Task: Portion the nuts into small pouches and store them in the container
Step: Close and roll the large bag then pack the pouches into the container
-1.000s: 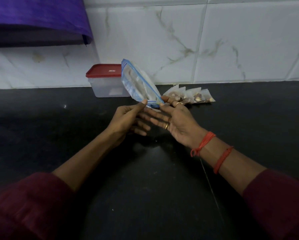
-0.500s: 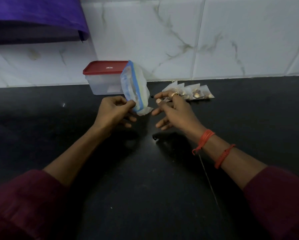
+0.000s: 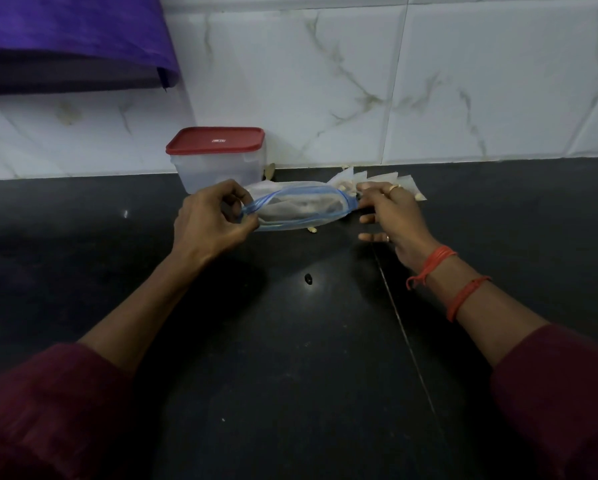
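Zip bag (image 3: 297, 211), ends in pinch of left hand (image 3: 207, 223) and right hand (image 3: 391, 216), container (image 3: 221, 168) just behind

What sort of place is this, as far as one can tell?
Most likely a home kitchen: a dark stone counter, a white marble-patterned tiled wall behind it, and a clear plastic box with a red lid by that wall.

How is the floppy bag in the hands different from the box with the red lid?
The zip bag is soft and crumpled; the box is stiff and straight-sided. The zip bag is stretched between the left hand and the right hand; the box stands untouched behind it. The zip bag has a blue strip and its mouth looks open; the box has its red lid on. Both are see-through plastic.
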